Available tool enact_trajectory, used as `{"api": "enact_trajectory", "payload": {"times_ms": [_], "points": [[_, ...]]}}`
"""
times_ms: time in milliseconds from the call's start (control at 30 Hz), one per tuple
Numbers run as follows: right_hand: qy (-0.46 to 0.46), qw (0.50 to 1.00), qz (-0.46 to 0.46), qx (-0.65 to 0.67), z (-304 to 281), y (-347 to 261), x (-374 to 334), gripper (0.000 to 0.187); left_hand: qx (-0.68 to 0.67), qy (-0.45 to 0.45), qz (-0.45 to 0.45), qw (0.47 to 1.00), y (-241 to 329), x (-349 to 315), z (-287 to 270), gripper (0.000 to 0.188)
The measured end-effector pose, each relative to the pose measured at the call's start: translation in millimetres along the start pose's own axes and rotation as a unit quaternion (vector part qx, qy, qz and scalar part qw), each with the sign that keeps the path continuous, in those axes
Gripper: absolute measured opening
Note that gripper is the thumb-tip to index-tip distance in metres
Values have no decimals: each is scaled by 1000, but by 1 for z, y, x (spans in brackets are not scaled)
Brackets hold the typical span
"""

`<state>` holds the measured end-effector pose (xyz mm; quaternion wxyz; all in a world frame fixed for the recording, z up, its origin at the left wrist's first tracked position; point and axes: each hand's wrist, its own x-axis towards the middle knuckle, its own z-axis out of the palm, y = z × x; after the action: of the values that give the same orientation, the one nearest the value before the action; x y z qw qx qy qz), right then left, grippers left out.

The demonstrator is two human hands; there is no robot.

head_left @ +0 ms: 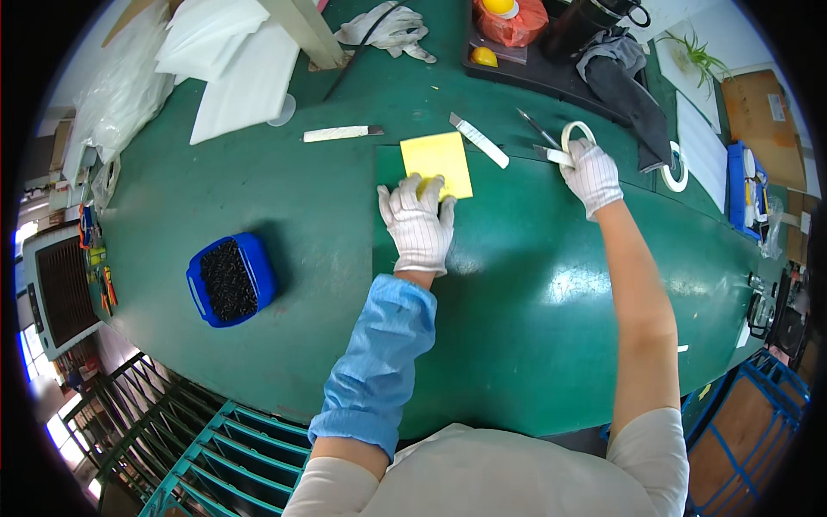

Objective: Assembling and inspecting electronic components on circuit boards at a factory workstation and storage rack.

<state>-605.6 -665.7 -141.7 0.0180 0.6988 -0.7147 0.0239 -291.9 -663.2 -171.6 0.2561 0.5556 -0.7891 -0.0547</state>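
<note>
My left hand (419, 222), in a striped white glove, lies flat with its fingers apart on the lower part of a yellow square of paper (438, 159). Farther right, my right hand (592, 177), gloved the same way, has its fingers closed on a short white-wrapped knife (556, 156) with a dark blade pointing left. A white ring like a tape roll (578, 131) is right at those fingertips; whether they touch it I cannot tell. Beside it lies a thin dark pointed tool (537, 127). Two more white-handled blades, one left (342, 133) and one right (480, 140), flank the paper.
A blue bin (267, 274) of small black pieces stands on the left of the green table (327, 207). White foam sheets (243, 90) and a glove (388, 30) lie at the back. A black tray (534, 84) holds a dark mug (590, 30); grey cloth (633, 95) hangs over its edge.
</note>
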Motion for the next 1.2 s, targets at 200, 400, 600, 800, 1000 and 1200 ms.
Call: {"api": "enact_trajectory", "payload": {"times_ms": [200, 400, 600, 800, 1000, 1200], "points": [[70, 997, -7, 17, -13, -32, 32, 35, 57, 23, -25, 998, -2, 24, 18, 38], [31, 995, -18, 92, -2, -108, 21, 40, 47, 0, 11, 999, -7, 43, 17, 41], [-64, 990, 70, 107, 17, -111, 31, 24, 12, -4, 44, 999, -13, 51, 29, 42], [29, 983, 113, 145, -11, -92, 36, 17, 16, -18, 64, 998, -15, 59, 27, 42], [-13, 961, 222, 166, -38, -18, 101, 34, -27, -53, 105, 993, -9, 67, 25, 45], [131, 928, 228, 264, -46, -33, 108, 62, -116, 36, 103, 987, -10, 64, 19, 47]]}}
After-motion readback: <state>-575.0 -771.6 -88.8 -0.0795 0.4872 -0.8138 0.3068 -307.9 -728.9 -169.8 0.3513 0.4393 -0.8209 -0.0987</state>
